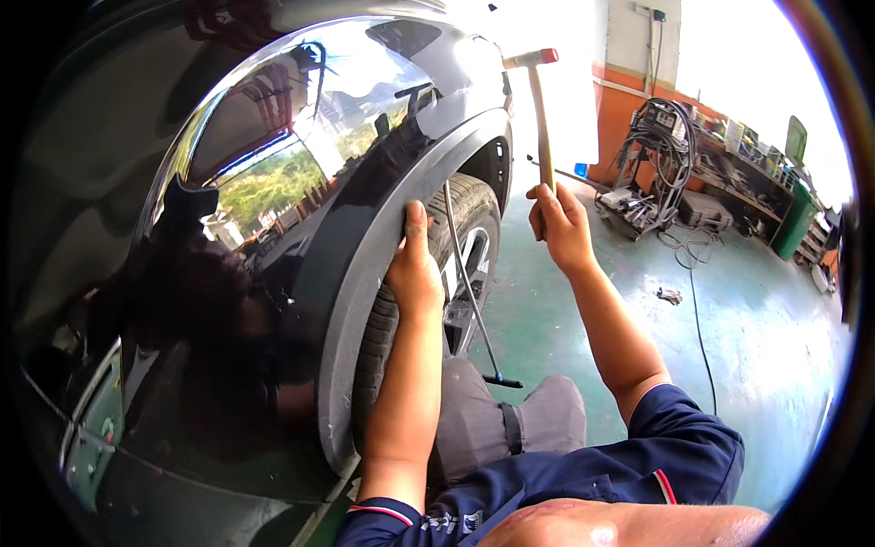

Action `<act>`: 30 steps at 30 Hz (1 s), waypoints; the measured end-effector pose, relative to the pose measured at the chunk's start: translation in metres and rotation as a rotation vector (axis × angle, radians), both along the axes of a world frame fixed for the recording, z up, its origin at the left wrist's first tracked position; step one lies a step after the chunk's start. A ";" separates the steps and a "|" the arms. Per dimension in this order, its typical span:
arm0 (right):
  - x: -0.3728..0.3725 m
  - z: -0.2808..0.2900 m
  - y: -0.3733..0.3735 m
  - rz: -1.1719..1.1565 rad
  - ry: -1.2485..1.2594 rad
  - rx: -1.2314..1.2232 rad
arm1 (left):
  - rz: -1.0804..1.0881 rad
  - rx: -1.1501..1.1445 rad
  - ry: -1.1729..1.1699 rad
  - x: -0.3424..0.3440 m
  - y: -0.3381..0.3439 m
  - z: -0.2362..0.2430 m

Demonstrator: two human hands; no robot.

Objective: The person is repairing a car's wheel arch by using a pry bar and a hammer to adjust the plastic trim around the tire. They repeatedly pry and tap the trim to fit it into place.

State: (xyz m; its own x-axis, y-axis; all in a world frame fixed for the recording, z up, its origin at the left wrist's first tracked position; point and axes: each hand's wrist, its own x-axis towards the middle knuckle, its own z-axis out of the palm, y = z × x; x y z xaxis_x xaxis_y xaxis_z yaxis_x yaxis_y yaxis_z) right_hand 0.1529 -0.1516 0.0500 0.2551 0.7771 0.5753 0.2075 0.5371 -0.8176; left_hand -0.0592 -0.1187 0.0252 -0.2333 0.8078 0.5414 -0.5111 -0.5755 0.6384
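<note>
My right hand [563,226] is closed round the lower end of a hammer's pale wooden handle. The hammer [543,132] stands nearly upright, with its red-tipped head above the dark car's front wheel arch. On the grey wheel arch trim [351,296] lies the thumb of my left hand [416,273]; its other fingers curl behind the edge, mostly hidden. Just right of that hand, a thin metal rod [463,260] with a black T-shaped handle slants in front of the tire [474,196]. Its upper end reaches into the arch. The glossy fender [273,273] carries bright reflections.
My bent knees [551,415] are close to the wheel. Across the green floor, a cable-draped machine on a cart [661,137] stands by a cluttered workbench [743,187] and a green bin [795,223]. A cable [697,328] and a crumpled cloth-like item [670,295] lie on the floor.
</note>
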 end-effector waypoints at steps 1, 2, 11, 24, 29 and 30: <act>-0.005 0.000 0.001 0.038 0.001 0.014 | 0.083 -0.033 -0.023 -0.003 -0.003 0.000; -0.011 -0.001 0.001 0.049 0.023 0.010 | 0.076 -0.031 -0.010 -0.007 -0.005 0.002; -0.044 -0.006 0.010 0.051 0.063 0.029 | 0.085 0.072 0.137 -0.024 -0.022 0.020; -0.057 -0.018 0.016 0.031 0.079 -0.057 | 0.036 0.136 0.108 -0.027 -0.029 0.024; -0.055 -0.013 0.017 0.044 0.097 -0.052 | 0.059 0.127 0.115 -0.026 -0.031 0.023; -0.056 -0.013 0.017 0.049 0.065 -0.072 | 0.039 0.136 0.099 -0.026 -0.031 0.023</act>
State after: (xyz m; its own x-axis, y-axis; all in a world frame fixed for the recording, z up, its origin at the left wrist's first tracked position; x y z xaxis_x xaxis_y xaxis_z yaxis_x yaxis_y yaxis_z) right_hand 0.0973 -0.1343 0.0368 0.2511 0.8281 0.5012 0.1276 0.4850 -0.8652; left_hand -0.0852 -0.1493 0.0480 -0.2030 0.7167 0.6672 -0.4252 -0.6783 0.5993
